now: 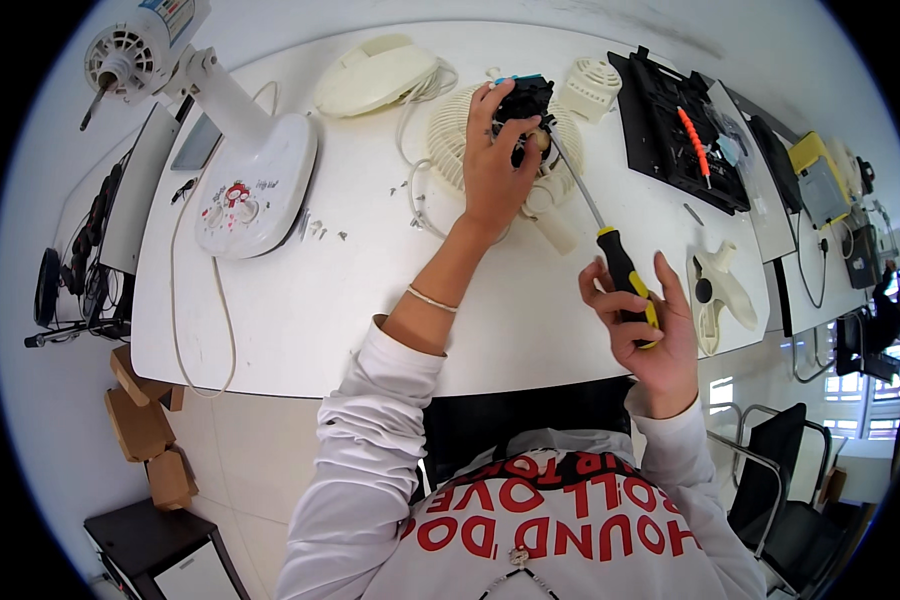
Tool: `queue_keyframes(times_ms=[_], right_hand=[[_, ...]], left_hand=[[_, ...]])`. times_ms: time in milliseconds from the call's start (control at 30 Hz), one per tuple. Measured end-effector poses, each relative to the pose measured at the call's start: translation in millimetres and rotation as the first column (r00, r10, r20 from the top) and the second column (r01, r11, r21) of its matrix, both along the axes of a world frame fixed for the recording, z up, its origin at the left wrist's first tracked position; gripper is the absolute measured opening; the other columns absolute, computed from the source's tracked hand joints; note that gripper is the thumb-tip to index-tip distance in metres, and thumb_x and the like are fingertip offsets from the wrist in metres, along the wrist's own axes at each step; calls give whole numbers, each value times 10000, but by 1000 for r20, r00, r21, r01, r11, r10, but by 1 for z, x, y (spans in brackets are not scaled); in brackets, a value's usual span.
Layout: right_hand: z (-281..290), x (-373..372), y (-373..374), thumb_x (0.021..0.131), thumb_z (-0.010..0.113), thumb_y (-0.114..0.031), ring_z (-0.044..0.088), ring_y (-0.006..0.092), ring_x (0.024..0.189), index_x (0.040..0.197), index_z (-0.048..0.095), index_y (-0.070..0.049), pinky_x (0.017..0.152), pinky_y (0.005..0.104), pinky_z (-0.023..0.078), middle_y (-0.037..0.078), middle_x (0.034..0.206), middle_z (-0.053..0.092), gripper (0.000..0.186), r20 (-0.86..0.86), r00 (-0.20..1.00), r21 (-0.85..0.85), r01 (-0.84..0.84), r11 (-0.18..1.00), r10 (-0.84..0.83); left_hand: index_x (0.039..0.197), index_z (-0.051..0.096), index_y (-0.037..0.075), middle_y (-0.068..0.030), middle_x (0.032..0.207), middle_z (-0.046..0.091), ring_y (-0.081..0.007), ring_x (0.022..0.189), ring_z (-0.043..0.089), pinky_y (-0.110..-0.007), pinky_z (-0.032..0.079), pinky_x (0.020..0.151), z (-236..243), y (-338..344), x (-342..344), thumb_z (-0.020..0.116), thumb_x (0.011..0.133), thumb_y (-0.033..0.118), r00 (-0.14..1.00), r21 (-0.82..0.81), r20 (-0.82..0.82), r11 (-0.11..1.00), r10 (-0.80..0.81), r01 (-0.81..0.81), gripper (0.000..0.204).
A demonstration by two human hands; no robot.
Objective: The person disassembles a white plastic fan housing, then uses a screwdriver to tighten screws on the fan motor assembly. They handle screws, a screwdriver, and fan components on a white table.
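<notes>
My left hand (500,165) is closed around a black fan motor (526,100) at the back middle of the white table. The motor rests over a cream fan grille (452,135), and a small bit of blue shows at its top. My right hand (655,330) grips a screwdriver (622,262) by its black and yellow handle. The long shaft slants up and left, and its tip meets the motor beside my left fingers. Whether the tip sits in a screw is too small to tell.
A white fan stand (255,215) with an exposed motor head is at left, loose screws (315,229) beside it. Behind lies a cream base (380,80) with a cord. A vented cover (592,85), open black tool case (670,130) and cream part (725,290) are at right.
</notes>
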State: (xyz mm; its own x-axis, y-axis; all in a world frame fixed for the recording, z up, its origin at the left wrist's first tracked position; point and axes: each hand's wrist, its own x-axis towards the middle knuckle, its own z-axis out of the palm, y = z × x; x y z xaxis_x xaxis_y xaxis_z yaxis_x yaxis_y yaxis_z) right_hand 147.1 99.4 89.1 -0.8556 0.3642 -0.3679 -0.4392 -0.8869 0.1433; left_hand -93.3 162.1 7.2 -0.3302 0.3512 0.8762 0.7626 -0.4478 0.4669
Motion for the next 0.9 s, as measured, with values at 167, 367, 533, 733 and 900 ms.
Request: queue_keyframes(times_ms=[167,367,533,733,900], right_hand=[[-6,10,8,954,562,-151,533,101,789,1267,423,18,502,195,487,98,1137,495,381,139,988,-48,71,996,-64],[-12,6,9,970,544,-201,585,114,797,1283,472,-36,543,191,522,45,1082,574,362,244,970,-41,8,999,2],[-29,14,20,974,529,-201,546,110,765,1290,455,-35,466,187,470,34,1093,549,364,-217,968,-129,-157,979,126],[-12,11,14,955,554,-154,523,113,828,1282,414,-5,458,188,475,76,1188,484,386,61,996,-71,66,995,-62],[-23,13,15,945,574,-133,598,140,918,1262,464,-3,558,216,545,79,1170,553,360,341,934,79,82,994,-104]], left_hand=[[943,661,62,-114,1367,457,-363,1290,422,-428,393,1024,0,0,0,666,756,-45,1000,19,16,1000,-7,7,216],[939,658,62,-116,1356,471,-383,1299,417,-450,383,1034,0,1,1,666,754,-49,1000,38,6,999,16,-16,216],[955,648,56,-120,1361,462,-375,1294,421,-436,389,1032,1,2,2,663,756,-46,1000,30,13,1000,2,-2,224],[966,613,63,-114,1377,433,-338,1274,442,-403,422,993,5,-3,3,667,753,-33,995,-36,100,999,-11,15,240],[961,610,63,-99,1371,444,-327,1264,456,-391,446,967,0,1,2,674,745,-27,998,-8,59,1000,25,-25,242]])
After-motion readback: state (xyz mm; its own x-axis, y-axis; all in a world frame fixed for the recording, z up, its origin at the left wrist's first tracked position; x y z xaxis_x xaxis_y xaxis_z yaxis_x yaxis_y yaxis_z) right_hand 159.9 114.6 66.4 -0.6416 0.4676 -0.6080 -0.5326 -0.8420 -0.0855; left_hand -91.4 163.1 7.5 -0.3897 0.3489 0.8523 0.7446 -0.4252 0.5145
